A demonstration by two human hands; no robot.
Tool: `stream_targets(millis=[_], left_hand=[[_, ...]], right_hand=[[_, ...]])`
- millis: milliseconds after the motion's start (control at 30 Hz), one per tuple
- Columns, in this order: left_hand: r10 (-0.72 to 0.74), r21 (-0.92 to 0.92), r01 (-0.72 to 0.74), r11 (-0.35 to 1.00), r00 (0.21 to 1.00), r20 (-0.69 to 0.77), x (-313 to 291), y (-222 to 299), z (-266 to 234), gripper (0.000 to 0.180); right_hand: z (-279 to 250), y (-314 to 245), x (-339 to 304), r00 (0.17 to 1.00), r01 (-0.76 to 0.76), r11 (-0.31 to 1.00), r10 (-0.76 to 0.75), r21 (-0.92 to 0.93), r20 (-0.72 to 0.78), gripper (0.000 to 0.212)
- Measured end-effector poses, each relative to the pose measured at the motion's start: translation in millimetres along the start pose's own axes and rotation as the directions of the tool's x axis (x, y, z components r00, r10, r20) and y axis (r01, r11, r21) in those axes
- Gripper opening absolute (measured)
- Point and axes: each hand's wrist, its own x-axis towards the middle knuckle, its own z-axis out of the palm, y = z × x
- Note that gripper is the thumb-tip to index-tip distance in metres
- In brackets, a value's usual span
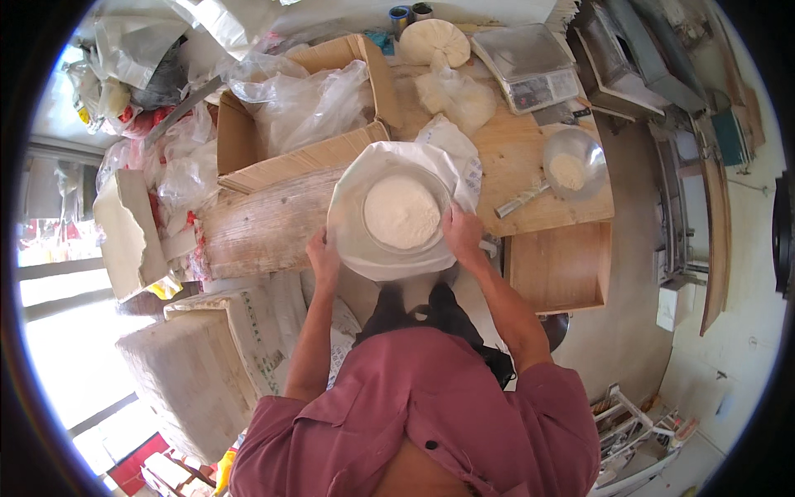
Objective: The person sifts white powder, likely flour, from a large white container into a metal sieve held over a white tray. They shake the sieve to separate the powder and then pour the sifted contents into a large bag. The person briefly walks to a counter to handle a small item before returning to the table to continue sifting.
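Observation:
In front of my body is a white woven sack [352, 228] with its mouth spread wide. A round bowl of white flour [402, 211] sits within the opening, its thin rim showing around the flour. My left hand [323, 258] is closed on the left edge of the sack. On the other side my right hand [462, 236] grips the right edge, close beside the bowl's rim. Fingertips of both hands are partly hidden by the sack. Loose white sack material [455, 153] bunches up on the wooden table [265, 224] just behind.
A cardboard box [306, 157] of clear plastic bags stands back left. Farther back are a tied cloth bundle [433, 43], a plastic bag [455, 98] and a scale [530, 70]. A metal bowl [590, 153] sits right, above an open drawer [555, 269]. Foam boxes [190, 373] stand lower left.

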Motion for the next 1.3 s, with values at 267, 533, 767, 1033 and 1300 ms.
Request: stream_targets(millis=[267, 533, 767, 1033, 1300], left_hand=[[-0.011, -0.128, 0.006, 0.992, 0.999, -0.036, -1.7, -14.4, 1.5, 0.018], [-0.076, -0.191, 0.075, 0.979, 0.997, 0.006, -0.7, -31.1, -2.3, 0.02], [-0.091, -0.229, 0.092, 0.969, 0.996, 0.016, 0.5, -44.0, 2.8, 0.022], [-0.09, -0.31, 0.094, 0.946, 0.996, 0.025, -4.2, -45.5, 9.9, 0.018], [-0.075, -0.259, 0.078, 0.963, 0.997, 0.024, -5.3, -29.5, 3.4, 0.021]], right_hand=[[4.8, 0.8, -4.3, 0.997, 0.041, 0.999, -0.039, 0.03, -0.069, 0.018], [-8.8, -10.2, -1.1, 0.998, 0.059, 0.995, -0.058, 0.077, -0.019, 0.014], [-15.4, -15.8, -3.3, 0.997, 0.079, 0.993, -0.077, 0.09, -0.022, 0.015], [-5.6, -5.0, -6.7, 0.994, -0.003, 1.0, 0.005, 0.022, -0.112, 0.016], [-5.4, -6.9, -5.7, 0.996, 0.087, 0.996, -0.087, 0.034, -0.012, 0.018]])
